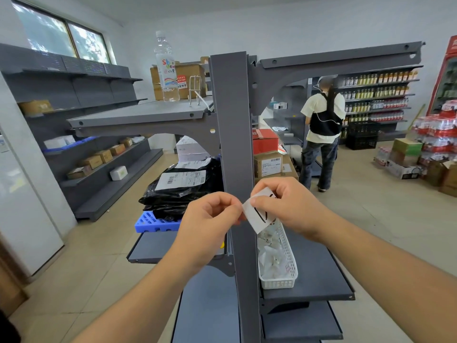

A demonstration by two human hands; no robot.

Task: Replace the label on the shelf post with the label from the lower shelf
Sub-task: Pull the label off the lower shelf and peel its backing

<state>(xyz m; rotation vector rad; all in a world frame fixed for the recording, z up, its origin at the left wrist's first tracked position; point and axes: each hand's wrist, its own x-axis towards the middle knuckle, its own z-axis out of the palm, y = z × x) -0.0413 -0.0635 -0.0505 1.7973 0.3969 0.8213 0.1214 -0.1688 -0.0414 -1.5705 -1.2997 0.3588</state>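
**Both hands pinch the label in front of the shelf post**

You hold a white label [257, 215] in front of the grey shelf post [233, 125], at about the height of the middle shelves. Your right hand [284, 206] has its grip pressed together on the label's upper edge, thumb on the face that shows and fingers curled behind. Your left hand [210, 219] pinches the label's left edge between thumb and forefinger; whether it grips the label itself or a backing sheet you cannot tell from here. The label hangs tilted, its lower corner pointing down toward the white basket [284, 278], and bears dark curved strokes that are partly hidden by your right thumb.

The white basket stands on the lower shelf [321, 276] just right of the post, with crumpled white slips inside. Left of the post, a stack of black parcels [183, 191] with printed shipping labels rests on a blue crate [153, 222]. On the top shelf [148, 112] a clear water bottle [167, 68] stands upright beside a small wire rack [195, 90], with cardboard boxes [188, 75] behind them.

In the background to the right, a person [322, 129] in a pale shirt and dark vest stands with their back to you, facing shelves of bottled drinks [376, 95].
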